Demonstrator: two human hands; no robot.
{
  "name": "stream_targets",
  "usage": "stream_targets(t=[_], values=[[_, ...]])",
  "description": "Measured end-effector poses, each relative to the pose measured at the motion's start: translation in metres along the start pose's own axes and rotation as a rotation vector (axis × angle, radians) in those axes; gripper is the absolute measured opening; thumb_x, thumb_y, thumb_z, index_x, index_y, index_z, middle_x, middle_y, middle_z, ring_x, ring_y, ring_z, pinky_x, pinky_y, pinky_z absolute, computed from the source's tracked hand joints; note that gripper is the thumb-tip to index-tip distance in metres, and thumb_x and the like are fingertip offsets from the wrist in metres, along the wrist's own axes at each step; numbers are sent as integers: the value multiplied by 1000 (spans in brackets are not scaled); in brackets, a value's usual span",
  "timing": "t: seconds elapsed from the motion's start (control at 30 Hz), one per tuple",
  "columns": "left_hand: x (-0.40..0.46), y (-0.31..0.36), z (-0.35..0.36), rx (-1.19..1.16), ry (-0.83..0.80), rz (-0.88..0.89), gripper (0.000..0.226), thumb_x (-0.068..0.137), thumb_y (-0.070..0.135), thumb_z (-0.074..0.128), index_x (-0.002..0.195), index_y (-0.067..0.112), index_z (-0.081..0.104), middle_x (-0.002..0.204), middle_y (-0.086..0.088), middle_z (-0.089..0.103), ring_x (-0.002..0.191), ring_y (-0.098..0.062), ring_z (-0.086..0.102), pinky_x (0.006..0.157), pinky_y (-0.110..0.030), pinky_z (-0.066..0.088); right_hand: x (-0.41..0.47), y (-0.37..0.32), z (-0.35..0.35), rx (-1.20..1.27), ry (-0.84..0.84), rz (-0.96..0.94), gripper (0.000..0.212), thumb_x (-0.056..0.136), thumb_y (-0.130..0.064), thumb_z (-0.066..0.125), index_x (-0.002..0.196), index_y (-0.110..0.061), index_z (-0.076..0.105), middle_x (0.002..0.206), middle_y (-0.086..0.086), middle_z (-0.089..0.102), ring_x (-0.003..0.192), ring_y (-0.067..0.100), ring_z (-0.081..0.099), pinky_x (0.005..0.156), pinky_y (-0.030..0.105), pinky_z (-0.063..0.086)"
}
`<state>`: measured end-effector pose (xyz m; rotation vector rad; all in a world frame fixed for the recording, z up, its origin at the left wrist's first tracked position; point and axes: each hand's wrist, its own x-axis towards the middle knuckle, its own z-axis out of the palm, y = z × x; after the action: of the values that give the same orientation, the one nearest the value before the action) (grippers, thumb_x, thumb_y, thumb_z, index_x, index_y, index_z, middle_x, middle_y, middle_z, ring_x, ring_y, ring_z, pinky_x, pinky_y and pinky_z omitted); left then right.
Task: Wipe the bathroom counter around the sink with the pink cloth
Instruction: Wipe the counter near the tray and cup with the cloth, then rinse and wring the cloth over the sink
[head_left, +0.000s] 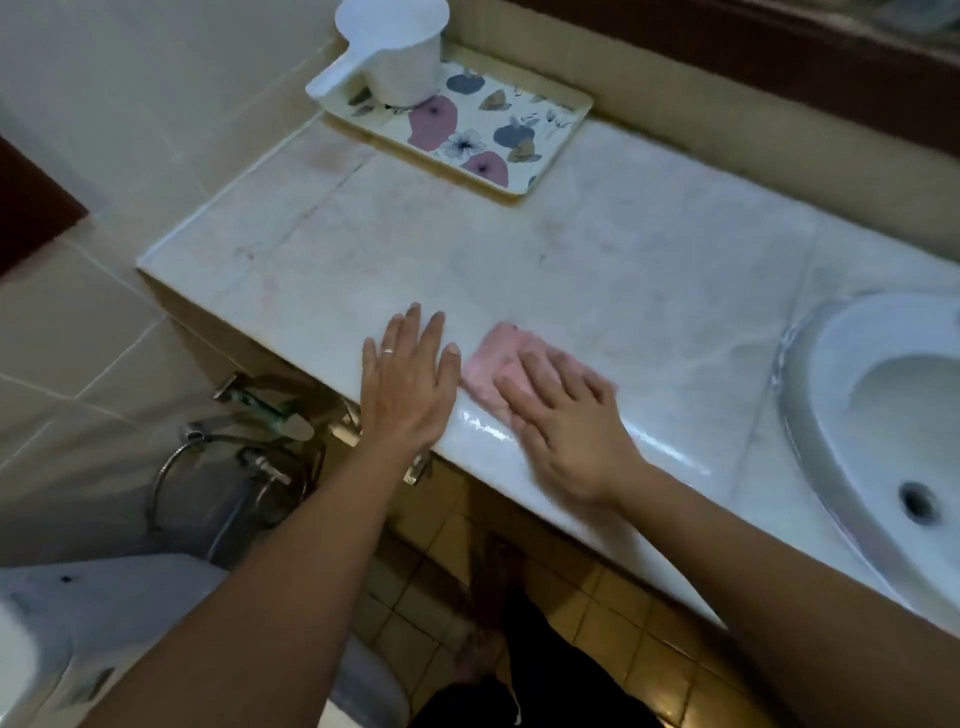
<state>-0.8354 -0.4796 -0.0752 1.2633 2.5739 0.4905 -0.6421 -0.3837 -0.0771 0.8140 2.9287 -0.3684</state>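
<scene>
Right hand (566, 431) is flat on the pink cloth (491, 366) at the table's (623, 270) front edge, centre frame, fingers straight and pressing, so it's probably mid-wipe. Left hand (408, 387) sits open and flat just beside the cloth, bracing I'd guess. Sink (810, 395) is far right. Floral tray (519, 189) with a white dipper (395, 47) sits upper middle. No readable writing anywhere.

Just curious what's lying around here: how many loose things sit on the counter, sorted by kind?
Cloth: 1, the pink cloth under the right hand
Tray: 1, the flowered tray
Jug: 1, the white jug on the tray
Total: 3
</scene>
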Motion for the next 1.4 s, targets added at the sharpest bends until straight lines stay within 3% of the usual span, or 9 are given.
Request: stream_targets(t=[0.1, 0.3, 0.47, 0.67, 0.83, 0.93, 1.03, 1.2, 1.4], values=[[-12, 13, 2, 9, -38, 58, 60, 103, 50, 15, 157, 24, 24, 167, -2, 12, 153, -20, 8, 124, -47, 4, -89, 39, -6, -41, -99, -168, 52, 102, -55, 7, 153, -51, 1, 166, -11, -12, 153, 17, -11, 119, 38, 2], [-45, 53, 19, 32, -123, 205, 62, 102, 51, 14, 157, 25, 22, 167, -1, 11, 154, -20, 7, 124, -49, 3, -89, 60, -8, 71, 57, 530, 54, 101, -56, 9, 154, -48, 2, 166, -8, -14, 153, 19, -7, 118, 42, 1], [-59, 58, 37, 175, -99, 254, 63, 100, 53, 18, 156, 23, 26, 167, -5, 14, 152, -25, 13, 121, -54, 8, -178, 49, 9, 2, -11, 153, 53, 103, -53, 12, 155, -47, 5, 166, -11, -7, 153, 14, -7, 119, 40, 8], [-58, 61, 42, 251, -98, 269, 67, 100, 58, 23, 157, 22, 21, 167, -7, 9, 153, -27, 9, 121, -56, 9, -185, 85, 0, 99, 32, 676, 53, 101, -57, 9, 153, -50, 1, 165, -10, -15, 153, 18, -5, 117, 50, 10], [-59, 63, 42, 269, -86, 261, 67, 100, 58, 25, 157, 22, 22, 167, -7, 11, 153, -27, 10, 120, -56, 11, -218, 56, 11, 25, -18, 209, 53, 102, -54, 9, 154, -48, 0, 165, -9, -15, 153, 16, -12, 120, 40, 5], [-58, 62, 42, 272, -94, 266, 67, 101, 57, 25, 157, 21, 21, 167, -7, 10, 153, -28, 9, 120, -56, 11, -236, 92, 5, 53, -3, 320, 55, 98, -58, 2, 153, -51, -3, 163, -15, -19, 152, 9, -14, 121, 40, 6], [-59, 64, 42, 273, -92, 271, 66, 101, 55, 27, 157, 20, 22, 167, -9, 10, 152, -29, 10, 119, -57, 11, -202, 76, 9, 101, 128, 626, 55, 100, -55, 11, 154, -44, 13, 167, -10, -5, 154, 19, -1, 119, 46, 12], [-60, 71, 37, 292, -132, 263, 67, 100, 56, 26, 155, 18, 23, 166, -12, 12, 151, -32, 13, 119, -57, 16, -228, 62, 22, 266, 171, 224, 54, 97, -19, 50, 148, -34, 43, 162, -11, 26, 150, 16, 23, 117, 39, 24], [-78, 139, 31, 107, -175, 377, 64, 100, 51, 41, 152, 15, 34, 161, -11, 30, 147, -30, 26, 118, -47, 21, -244, 107, -26, 452, 281, 499, 50, 90, 2, 58, 130, -27, 65, 131, -6, 65, 119, 13, 59, 98, 22, 41]])
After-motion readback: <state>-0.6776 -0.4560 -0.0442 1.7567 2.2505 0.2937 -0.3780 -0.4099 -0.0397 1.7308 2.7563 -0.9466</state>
